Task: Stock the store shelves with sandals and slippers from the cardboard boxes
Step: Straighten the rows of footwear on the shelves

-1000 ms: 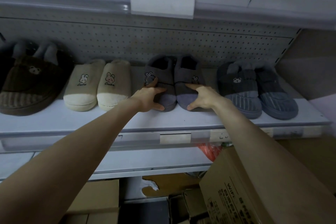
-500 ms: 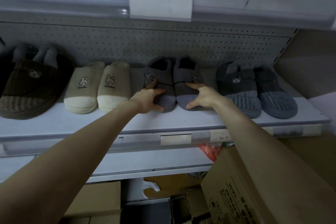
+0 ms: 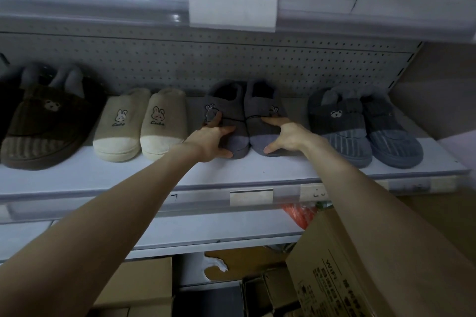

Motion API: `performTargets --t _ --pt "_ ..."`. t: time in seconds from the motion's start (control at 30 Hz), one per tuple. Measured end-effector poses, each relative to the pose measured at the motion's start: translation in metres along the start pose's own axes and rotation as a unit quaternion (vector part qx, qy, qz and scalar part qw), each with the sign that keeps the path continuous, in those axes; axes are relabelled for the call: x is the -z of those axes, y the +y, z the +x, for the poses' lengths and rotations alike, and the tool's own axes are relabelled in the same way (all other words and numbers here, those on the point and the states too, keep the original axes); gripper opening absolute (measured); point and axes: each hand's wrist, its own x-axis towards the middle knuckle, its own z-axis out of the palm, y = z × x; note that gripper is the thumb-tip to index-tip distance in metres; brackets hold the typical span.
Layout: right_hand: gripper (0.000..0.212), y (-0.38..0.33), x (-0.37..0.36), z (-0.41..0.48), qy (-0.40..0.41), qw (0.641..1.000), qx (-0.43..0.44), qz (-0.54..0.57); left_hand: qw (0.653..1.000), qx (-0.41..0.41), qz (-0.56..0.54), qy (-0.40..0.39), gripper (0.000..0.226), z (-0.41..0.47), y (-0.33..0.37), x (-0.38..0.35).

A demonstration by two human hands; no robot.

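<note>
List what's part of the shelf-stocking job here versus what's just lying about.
Job: grey rabbit slippers, gripped by left hand and right hand; shelf; cardboard box.
Lying about: beige rabbit slippers, brown bear slippers, blue-grey bear slippers (already shelved); blank paper label; orange item under the shelf.

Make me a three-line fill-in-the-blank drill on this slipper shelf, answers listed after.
The left hand and right hand grip the grey slippers, each embroidered with a ____.
The cream slippers stand directly ____ of them.
The number handwritten on the upper shelf edge is ____.
Answers: rabbit; left; 7.
</note>
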Motion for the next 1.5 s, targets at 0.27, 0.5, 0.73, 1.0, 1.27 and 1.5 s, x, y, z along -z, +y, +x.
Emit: performTargets --t 0.27,0.5,0.73,1.0,1.27,1.5 --pt "0.081 -0.004 0.026 -0.016 0.012 0.998 -0.014 -0.054 0.999 -0.012 0.028 -0.015 0.064 -0.007 0.021 0.026" --pt "0.073 -0.01 0.075 -0.056 0.04 0.995 -0.03 -0.084 0.997 -0.058 0.054 -0.006 0.058 -0.008 0.061 0.059" --pt "0.062 -0.007 0.12 -0.102 0.079 0.991 -0.039 -0.1 0.992 -0.121 0.039 0.025 0.057 -0.012 0.115 0.079" --pt "0.061 0.039 0.149 -0.129 0.122 0.986 -0.079 -0.085 0.988 -0.151 0.016 0.006 0.062 0.004 0.17 0.063" --pt "0.059 0.118 0.161 -0.128 0.109 0.984 -0.13 -0.053 0.987 -0.161 -0.001 -0.022 0.074 0.051 0.213 0.019" --pt "0.064 0.176 0.149 -0.117 0.123 0.981 -0.149 -0.022 0.984 -0.173 0.018 -0.045 0.071 0.079 0.242 -0.024"
